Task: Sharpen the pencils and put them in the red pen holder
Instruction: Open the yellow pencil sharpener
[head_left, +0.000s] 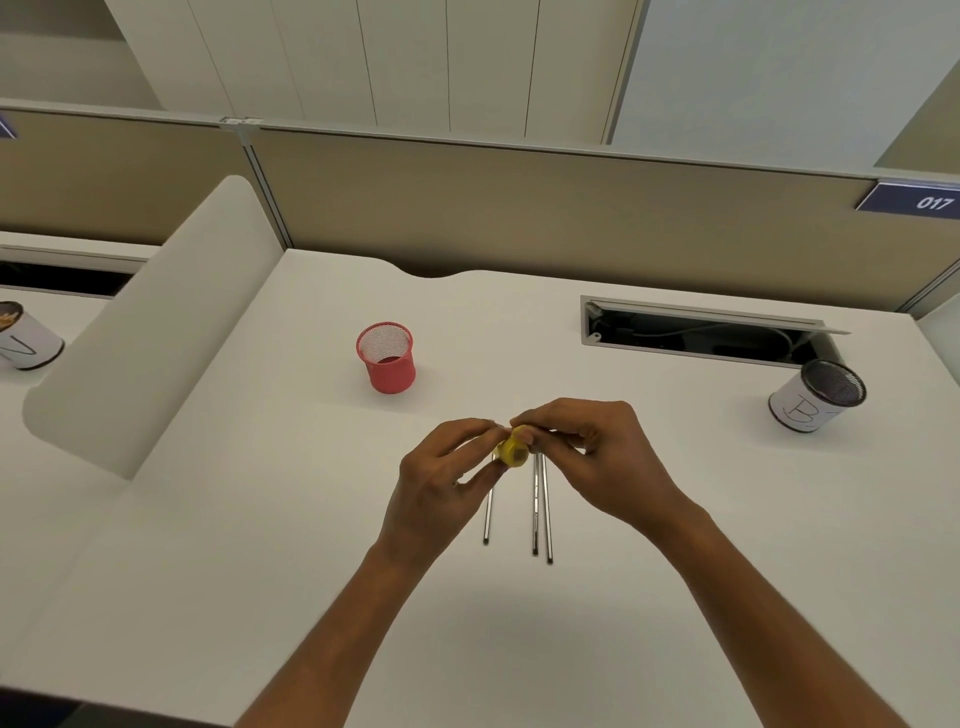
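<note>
Both my hands meet over the middle of the white desk (311, 519) around a small yellow sharpener (513, 450). My left hand (441, 467) pinches it from the left and my right hand (597, 447) pinches it from the right and top. Three silver-grey pencils (536, 512) lie side by side on the desk just under the hands, their upper ends hidden by my fingers. Whether a pencil sits in the sharpener I cannot tell. The red mesh pen holder (387, 358) stands upright and looks empty, further back and to the left.
A white paper-wrapped mesh cup (815, 397) stands at the right. Behind it an open cable tray (701, 332) is sunk into the desk. A white divider panel (150, 332) leans at the left, with another white cup (26, 338) beyond it. A beige partition runs along the back.
</note>
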